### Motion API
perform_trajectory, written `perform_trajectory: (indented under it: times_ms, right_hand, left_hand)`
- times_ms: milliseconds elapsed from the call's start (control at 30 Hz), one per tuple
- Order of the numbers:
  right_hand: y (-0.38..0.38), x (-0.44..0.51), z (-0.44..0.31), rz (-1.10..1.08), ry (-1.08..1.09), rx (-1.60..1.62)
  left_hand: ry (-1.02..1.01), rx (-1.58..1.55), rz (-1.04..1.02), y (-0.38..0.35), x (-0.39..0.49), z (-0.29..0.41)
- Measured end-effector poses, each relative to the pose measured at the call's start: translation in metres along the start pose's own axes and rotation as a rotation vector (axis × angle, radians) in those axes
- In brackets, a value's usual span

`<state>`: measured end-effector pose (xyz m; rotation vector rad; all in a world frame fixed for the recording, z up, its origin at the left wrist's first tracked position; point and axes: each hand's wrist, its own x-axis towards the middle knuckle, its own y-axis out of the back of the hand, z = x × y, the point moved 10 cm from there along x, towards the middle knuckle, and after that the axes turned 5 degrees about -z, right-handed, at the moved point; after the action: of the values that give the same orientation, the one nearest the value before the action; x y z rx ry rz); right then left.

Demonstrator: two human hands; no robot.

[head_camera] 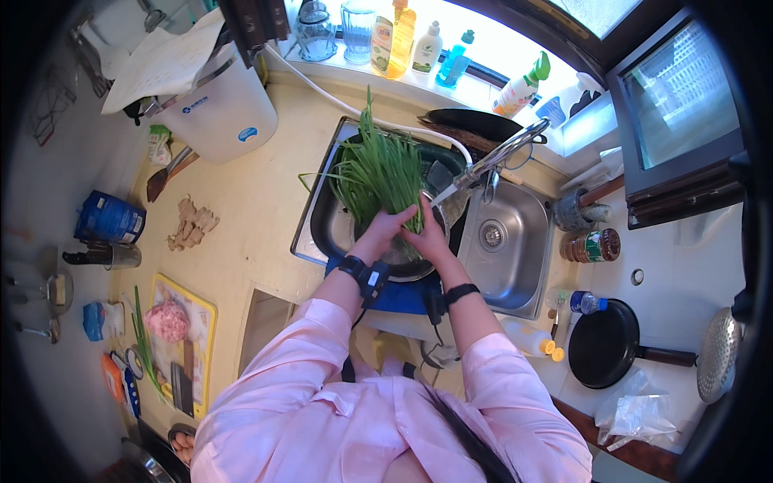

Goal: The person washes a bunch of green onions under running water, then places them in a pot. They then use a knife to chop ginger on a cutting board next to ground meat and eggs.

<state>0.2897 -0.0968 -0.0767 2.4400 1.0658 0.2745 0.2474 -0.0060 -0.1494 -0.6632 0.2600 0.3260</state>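
Observation:
A thick bunch of long green leaves, probably Chinese chives (383, 172), is gripped by both of my hands over the left sink basin (323, 220). My left hand (381, 228) wraps around the lower stems from the left. From the right, my right hand (430, 232) closes on the same stems. The leaf tips fan out toward the window. Beneath my hands sits a round metal bowl (413, 276), mostly hidden by the bunch. Beside the bunch, water runs from the chrome faucet (504, 151) close to my right hand.
Right of my hands lies the second steel basin (524, 253). To the left are ginger (192, 223) and a yellow-edged cutting board (210, 338) with ground meat (166, 320) and a cleaver (181, 386). Bottles (401, 39) line the windowsill. A frying pan (603, 344) stands at right.

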Motion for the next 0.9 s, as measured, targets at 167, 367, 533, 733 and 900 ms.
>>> perform_trajectory:
  times_ms: [167,367,533,733,900]
  right_hand:
    - [-0.036,0.015,0.063,-0.125,-0.351,-0.323]
    - [-0.061,0.003,0.121,-0.274,-0.652,-0.515]
    - [-0.054,0.017,0.105,-0.071,-0.291,-0.300]
    - [-0.059,0.017,0.115,-0.058,-0.261,-0.149]
    - [-0.056,-0.021,0.078,0.010,-0.182,-0.189]
  left_hand:
    - [0.291,-0.055,0.121,0.053,0.021,-0.070]
    - [0.408,-0.100,0.221,0.075,0.024,-0.105]
    - [0.437,-0.190,0.098,0.060,0.022,-0.095]
    - [0.225,-0.188,0.105,0.030,0.026,-0.075]
    - [0.246,-0.257,0.062,0.014,0.018,-0.075]
